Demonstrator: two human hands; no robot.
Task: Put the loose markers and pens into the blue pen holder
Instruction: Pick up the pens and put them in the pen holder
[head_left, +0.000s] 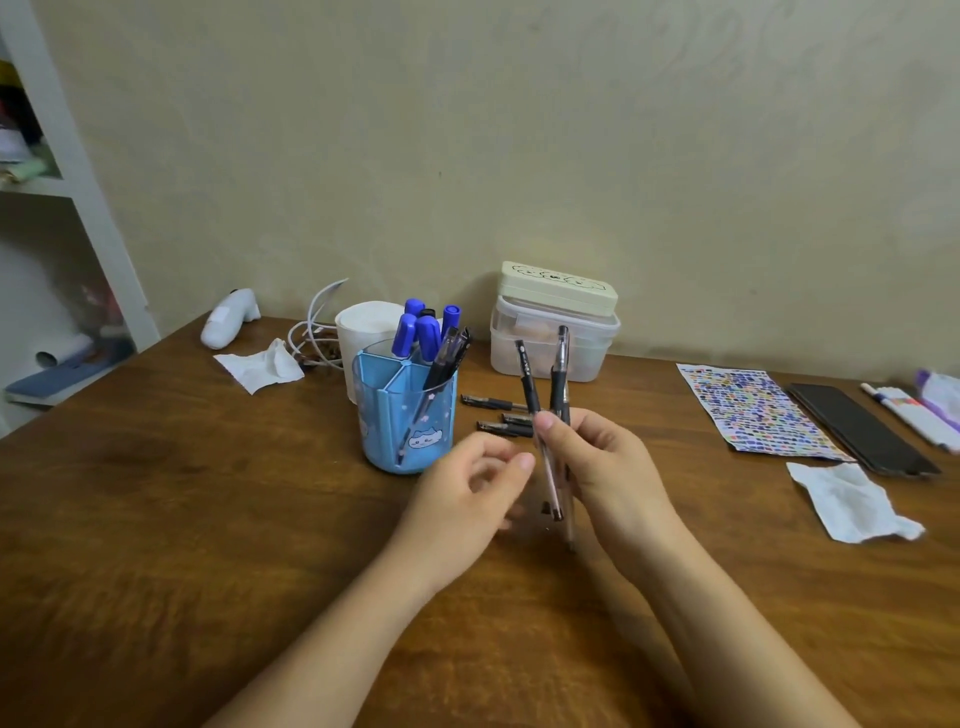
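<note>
Our right hand (597, 457) pinches 2 pens (545, 415) upright; our left hand (467, 493), just beside it, is loosely curled and empty. The blue pen holder (405, 415) stands up-left of both hands, 3 loose pens (498, 415) just behind. We should tilt tips down, aiming for a free compartment.

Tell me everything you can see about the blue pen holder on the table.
The blue pen holder is a see-through light blue plastic cup, standing upright on the wooden table, in front of a white cup. Inner walls split it into compartments. A cat face and small stars are printed on its front. Blue-capped markers stand in the back compartments, and dark pens lean in the right one. Neither hand touches it; the left hand is just in front of it, to its right.
</note>
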